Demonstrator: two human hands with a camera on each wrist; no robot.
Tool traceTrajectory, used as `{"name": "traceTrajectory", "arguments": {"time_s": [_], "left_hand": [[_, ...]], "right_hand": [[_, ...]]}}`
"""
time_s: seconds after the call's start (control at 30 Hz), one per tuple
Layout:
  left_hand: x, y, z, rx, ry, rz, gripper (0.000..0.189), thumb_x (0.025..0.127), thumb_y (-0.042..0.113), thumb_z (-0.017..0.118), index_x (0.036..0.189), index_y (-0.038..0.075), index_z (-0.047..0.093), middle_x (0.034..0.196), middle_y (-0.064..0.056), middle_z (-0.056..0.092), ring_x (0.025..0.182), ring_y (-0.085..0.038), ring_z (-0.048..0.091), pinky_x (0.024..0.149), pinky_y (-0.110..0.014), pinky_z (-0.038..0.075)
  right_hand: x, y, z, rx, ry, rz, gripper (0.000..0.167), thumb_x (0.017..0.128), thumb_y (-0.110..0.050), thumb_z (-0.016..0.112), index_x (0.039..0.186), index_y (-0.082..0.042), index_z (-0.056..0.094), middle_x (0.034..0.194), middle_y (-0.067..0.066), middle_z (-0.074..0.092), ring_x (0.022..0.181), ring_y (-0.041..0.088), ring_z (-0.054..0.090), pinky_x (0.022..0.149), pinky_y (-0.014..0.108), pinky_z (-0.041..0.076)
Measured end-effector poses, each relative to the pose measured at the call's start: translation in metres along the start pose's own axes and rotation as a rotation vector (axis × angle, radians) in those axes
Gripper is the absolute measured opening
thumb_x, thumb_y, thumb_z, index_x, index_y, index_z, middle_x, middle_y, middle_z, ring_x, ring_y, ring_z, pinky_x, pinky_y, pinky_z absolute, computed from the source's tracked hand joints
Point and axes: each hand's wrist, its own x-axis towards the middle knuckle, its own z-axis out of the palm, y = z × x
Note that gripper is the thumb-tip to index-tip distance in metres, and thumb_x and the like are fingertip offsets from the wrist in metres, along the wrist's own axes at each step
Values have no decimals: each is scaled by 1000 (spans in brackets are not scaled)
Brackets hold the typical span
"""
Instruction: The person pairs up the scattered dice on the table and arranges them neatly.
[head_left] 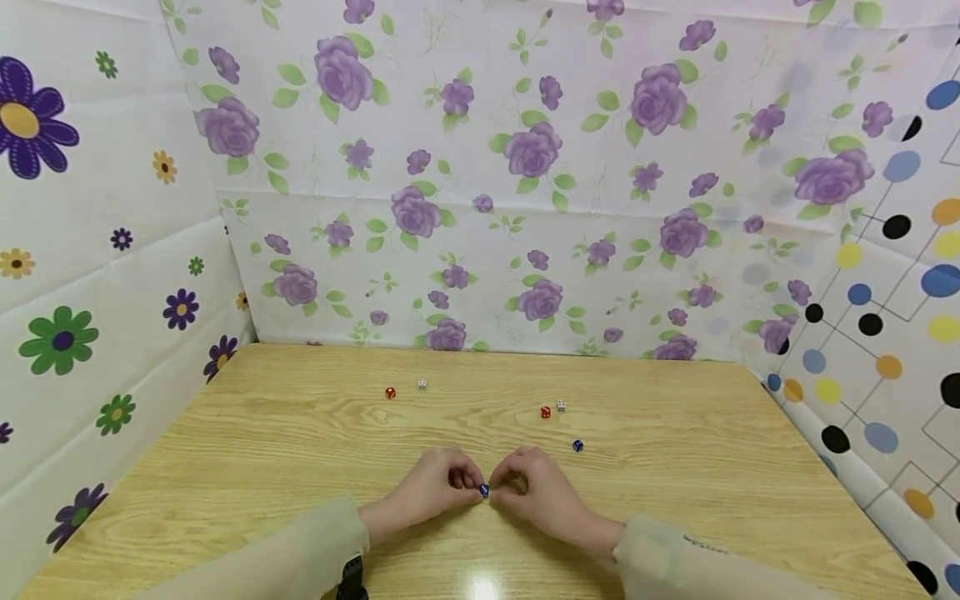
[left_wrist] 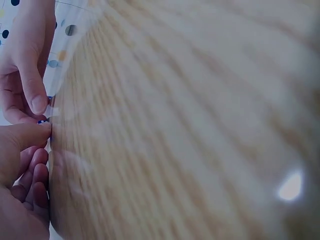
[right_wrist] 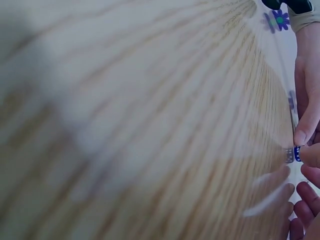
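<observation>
Rose-print cloth (head_left: 480,133) fills top of frame; wood-grain table (head_left: 300,450) takes the lower half. Daisy-print cloth (head_left: 142,200) down L edge, dotted cloth (head_left: 915,350) down R edge. Pale sleeves (head_left: 300,546) come in from the bottom corners, w/ a black gadget (head_left: 352,581) by the L cuff.

Both hands meet at lower centre. L hand (head_left: 438,483): thumb & forefinger look pinched on L side of a blue die (head_left: 484,491), other fingers curled. R hand (head_left: 540,493): thumb & forefinger tips nearly together, right by the die's other side; can't tell if they hold it or only sit next to it, as fingers block the wrist views.

Other dice: 2nd blue die (head_left: 577,446) R of centre, beyond R hand; red die (head_left: 545,412) & white die (head_left: 561,406) just above that, close tog.; another red die (head_left: 390,392) & white die (head_left: 422,384) L of centre, nr table's far edge, slightly apart.

Risks, prob.: tiny die, fingertip-only grip, so a slip or uneven squeeze could flip or shoot it off. Fingertips this close may bump & twist it. A careless R knuckle could knock the 2nd blue one.
</observation>
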Motion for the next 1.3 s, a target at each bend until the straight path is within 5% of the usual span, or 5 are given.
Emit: {"name": "traceTrajectory", "arguments": {"time_s": [1.3], "left_hand": [[-12, 8, 4, -21, -7, -14, 9, 81, 12, 81, 86, 13, 74, 85, -1, 67, 73, -1, 55, 66, -16, 46]], "right_hand": [[-7, 0, 7, -41, 14, 0, 13, 80, -25, 82, 85, -32, 72, 97, -14, 63, 96, 11, 52, 81, 25, 38]]}}
